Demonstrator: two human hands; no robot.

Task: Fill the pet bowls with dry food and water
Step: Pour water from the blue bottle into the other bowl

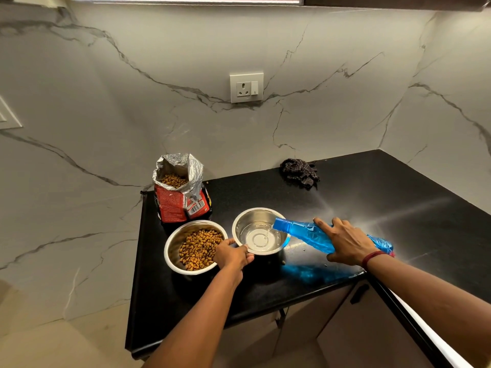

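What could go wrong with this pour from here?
1. The blue bottle, held nearly level by the right hand, has its mouth just inside the rim of the water bowl. A sharper tilt could gush and splash onto the black counter.
2. The kibble bowl sits right beside it, so splashes may wet the food.
3. The left hand grips the water bowl's near rim, and a tug could slosh water out.

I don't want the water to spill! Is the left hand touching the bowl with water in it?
Touching. The head view shows the left hand gripping the near rim of the water bowl, curled round its edge.
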